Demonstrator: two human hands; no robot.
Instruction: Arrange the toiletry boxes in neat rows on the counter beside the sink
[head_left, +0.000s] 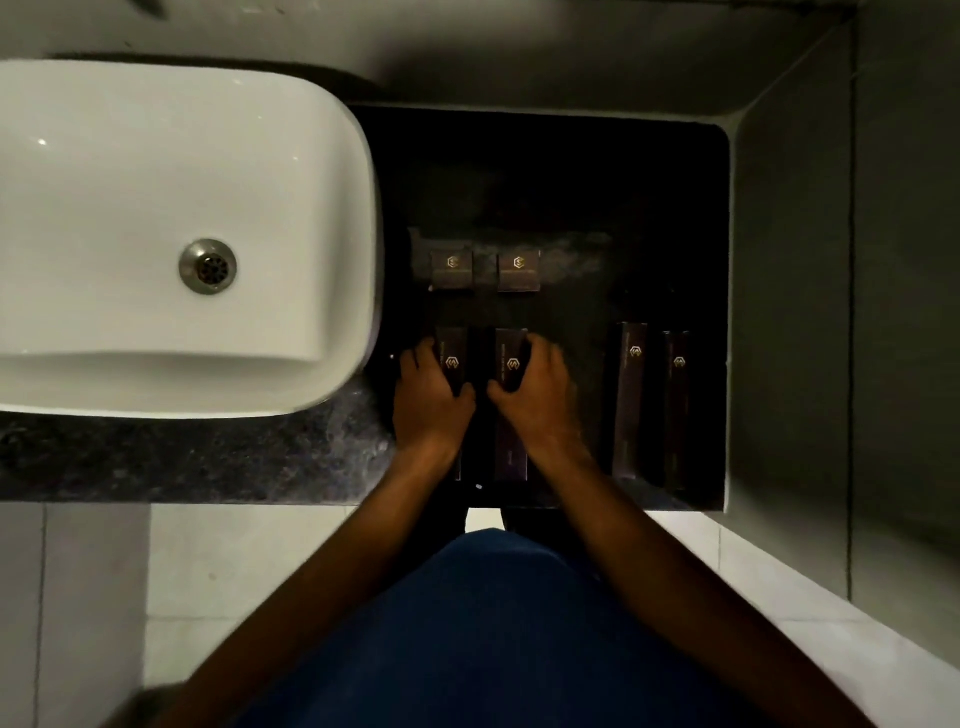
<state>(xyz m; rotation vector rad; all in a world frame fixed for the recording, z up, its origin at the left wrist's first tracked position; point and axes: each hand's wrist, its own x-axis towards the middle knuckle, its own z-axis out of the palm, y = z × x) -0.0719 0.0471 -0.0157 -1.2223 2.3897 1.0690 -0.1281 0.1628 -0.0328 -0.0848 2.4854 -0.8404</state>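
Several dark toiletry boxes with gold logos lie on the black counter (571, 182) right of the sink. Two small boxes (452, 267) (518, 269) sit side by side in a far row. Nearer, two long boxes lie lengthwise side by side. My left hand (428, 397) grips the left long box (451, 353), fingers around its edges. My right hand (537, 395) grips the second long box (511, 353) the same way. Two more long boxes (632, 400) (677, 410) lie parallel at the counter's right side, untouched.
A white basin (130, 208) with a metal drain (208, 266) fills the left. Grey walls (789, 312) close the counter at the back and right. The counter's front edge (208, 488) runs below the hands, above a pale tiled floor.
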